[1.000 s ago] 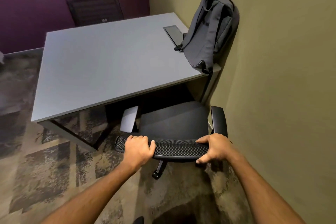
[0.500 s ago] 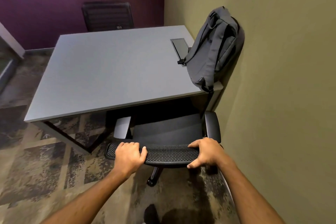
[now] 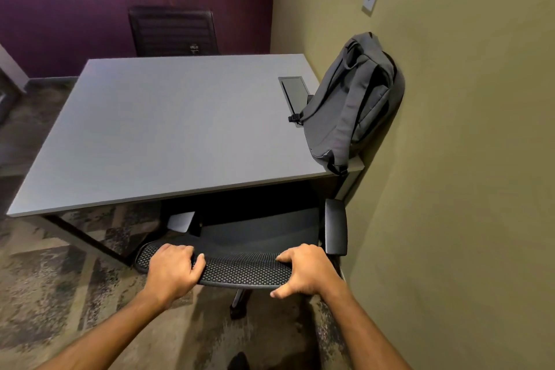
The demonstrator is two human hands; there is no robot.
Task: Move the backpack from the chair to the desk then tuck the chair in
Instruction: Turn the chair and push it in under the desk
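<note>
A grey backpack (image 3: pixel 351 105) stands upright on the right end of the grey desk (image 3: pixel 168 129), leaning against the olive wall. Below the desk's front edge is a black office chair (image 3: pixel 258 234), its seat partly under the desktop. My left hand (image 3: pixel 172 272) grips the left part of the chair's mesh backrest top (image 3: pixel 243 272). My right hand (image 3: pixel 304 270) grips its right part, just beside the right armrest (image 3: pixel 336 225). The chair's base is mostly hidden; one leg with a caster (image 3: pixel 238 303) shows.
The olive wall (image 3: pixel 450 189) runs close along the chair's right side. A second black chair (image 3: pixel 174 30) stands behind the desk against the purple wall. A flush cable hatch (image 3: pixel 294 91) lies in the desktop beside the backpack. Patterned carpet (image 3: pixel 60 279) lies to the left.
The chair has slid forward, further under the desk, with both hands staying on its backrest. The view has moved closer and tilted up.
</note>
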